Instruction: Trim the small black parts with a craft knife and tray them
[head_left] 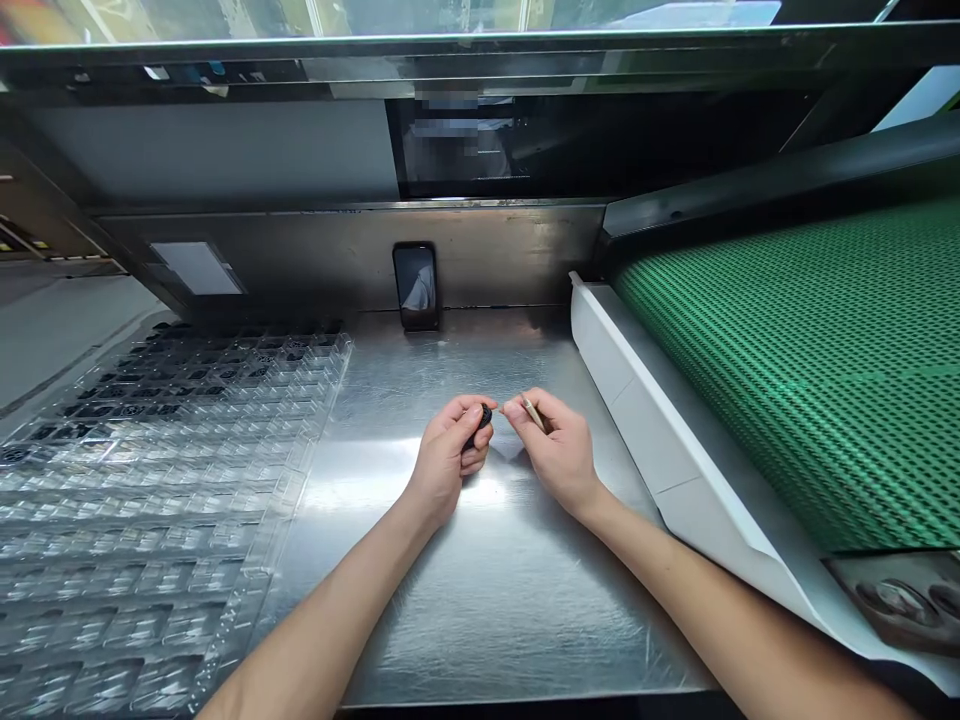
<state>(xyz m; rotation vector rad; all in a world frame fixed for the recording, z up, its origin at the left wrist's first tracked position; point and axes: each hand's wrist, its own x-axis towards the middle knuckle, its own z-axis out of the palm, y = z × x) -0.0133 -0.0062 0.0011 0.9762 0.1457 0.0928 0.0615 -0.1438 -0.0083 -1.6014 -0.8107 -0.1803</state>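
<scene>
Near the middle of the frame, both hands meet just above a bare steel worktable (pixel 465 600). The left hand (pixel 450 455) is curled closed around a small black round part (pixel 484 415), which peeks out between thumb and forefinger at the top of the fist. The right hand (pixel 559 450) is pinched together on a thin pale stick (pixel 533 412), its tip angled toward the black part and almost touching it.

Across the left side of the frame lies a clear plastic tray (pixel 165 500) of many small pockets; the upper rows appear to hold dark parts, the lower rows look see-through. At the top centre a phone (pixel 416 285) leans upright against the back wall. The right side is filled by a green dotted conveyor belt (pixel 810 370), edged by a white guard (pixel 645 420).

The part is small and mostly buried in the fist, so a loose grip could let it drop and skitter over the slick steel. The stick looks slender; pressed at an angle, it could slip off the part or snap. A sideways elbow sweep might also nudge the light tray and shift its contents.
</scene>
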